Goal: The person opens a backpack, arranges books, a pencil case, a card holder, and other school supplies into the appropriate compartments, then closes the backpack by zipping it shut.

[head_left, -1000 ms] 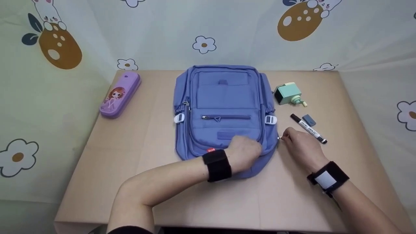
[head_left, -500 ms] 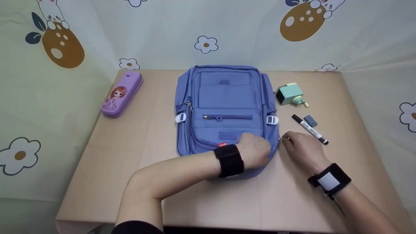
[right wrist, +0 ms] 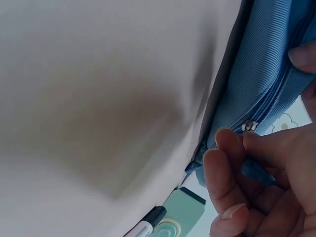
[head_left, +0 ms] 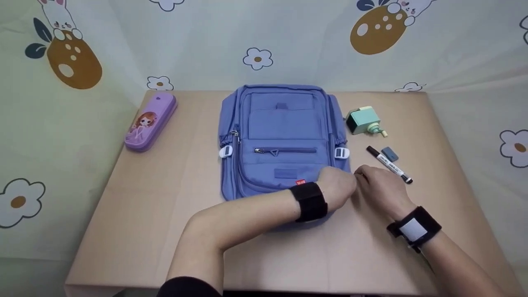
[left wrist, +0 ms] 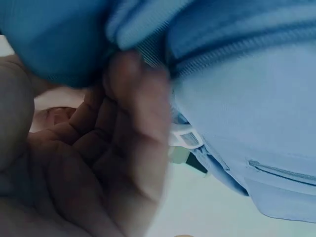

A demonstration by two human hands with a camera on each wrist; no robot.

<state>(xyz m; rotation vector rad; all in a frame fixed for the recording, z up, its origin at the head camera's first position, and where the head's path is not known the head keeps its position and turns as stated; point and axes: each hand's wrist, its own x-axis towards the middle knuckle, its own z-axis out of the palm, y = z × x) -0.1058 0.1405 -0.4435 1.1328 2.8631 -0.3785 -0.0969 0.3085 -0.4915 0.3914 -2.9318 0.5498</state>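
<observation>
A blue backpack (head_left: 284,123) lies front up at the middle of a tan desk (head_left: 136,231), its lower edge partly hidden by a person's left forearm. The left hand (head_left: 338,187) reaches across to the bag's lower right side. From the head its fingers are hidden; the left wrist view, blurred and dim, shows them curled around the bag's edge, gripping the fabric. Just beside it, the right hand (head_left: 383,187) pinches a blue zipper pull (right wrist: 257,172), only its end showing below the fingers, near a metal slider (right wrist: 250,126). How far the zipper is open cannot be made out. A red tag (head_left: 300,182) is half covered by the left wristband (head_left: 309,201). To the right lie a mint-green crank-handled object (head_left: 365,120), a marker (head_left: 390,165) and a small dark block (head_left: 390,154), its lettering unreadable. A purple case (head_left: 151,121) lies far left. Both arms are cut off by the frame.
</observation>
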